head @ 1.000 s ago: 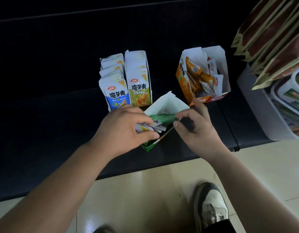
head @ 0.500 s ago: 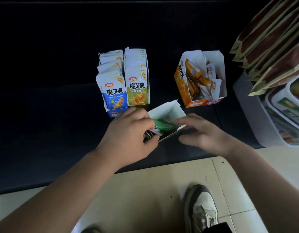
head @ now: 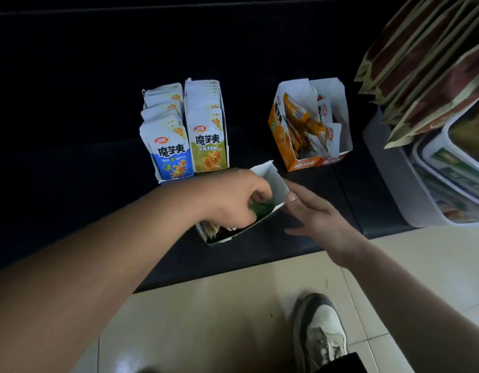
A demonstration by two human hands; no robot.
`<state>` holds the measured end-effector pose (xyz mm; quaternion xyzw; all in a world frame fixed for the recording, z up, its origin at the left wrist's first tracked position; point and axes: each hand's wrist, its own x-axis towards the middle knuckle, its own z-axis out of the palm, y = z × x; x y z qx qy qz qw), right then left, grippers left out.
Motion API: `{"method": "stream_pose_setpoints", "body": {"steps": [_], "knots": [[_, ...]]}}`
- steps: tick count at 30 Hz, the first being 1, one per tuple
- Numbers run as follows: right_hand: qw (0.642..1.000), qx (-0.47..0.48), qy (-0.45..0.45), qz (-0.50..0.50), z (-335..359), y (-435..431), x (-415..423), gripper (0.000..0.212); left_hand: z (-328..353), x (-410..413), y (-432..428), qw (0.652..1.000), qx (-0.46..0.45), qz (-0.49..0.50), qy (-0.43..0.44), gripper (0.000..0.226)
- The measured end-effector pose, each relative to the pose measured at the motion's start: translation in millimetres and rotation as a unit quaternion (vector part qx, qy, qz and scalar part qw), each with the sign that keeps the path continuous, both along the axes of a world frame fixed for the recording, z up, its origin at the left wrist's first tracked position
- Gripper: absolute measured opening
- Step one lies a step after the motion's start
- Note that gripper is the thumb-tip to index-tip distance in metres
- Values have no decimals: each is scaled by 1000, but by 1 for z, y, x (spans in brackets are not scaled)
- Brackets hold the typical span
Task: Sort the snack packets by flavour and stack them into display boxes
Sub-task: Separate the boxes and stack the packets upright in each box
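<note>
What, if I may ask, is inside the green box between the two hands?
Green packets held by the left hand, plus pale packet ends at the near end. The hand covers the rest.

The left hand, a second ago holding the green packets above the rim, now sinks with them into the green box at centre frame. The right hand shifts from the flap to grip the box's right wall.
</note>
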<state>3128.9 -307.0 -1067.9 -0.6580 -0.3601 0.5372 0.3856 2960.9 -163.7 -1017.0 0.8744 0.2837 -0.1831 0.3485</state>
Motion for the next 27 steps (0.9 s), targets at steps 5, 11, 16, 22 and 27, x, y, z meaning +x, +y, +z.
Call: {"method": "stream_pose_setpoints", "body": {"steps": [5,11,16,22,27], "knots": [[999,11,11,-42,-7,0,-2,38,-17,13,2,999,-31,25,6,32],[989,17,90,-113,-17,-11,-10,33,-35,8,5,999,-41,34,7,29],[987,17,80,-135,-22,-12,-15,33,-45,12,-5,998,54,31,16,31],[987,19,78,-137,-25,-15,-18,34,-42,19,-10,995,82,43,39,26],[988,20,67,-135,-25,-15,-19,34,-41,25,-7,994,73,-2,81,16]]}}
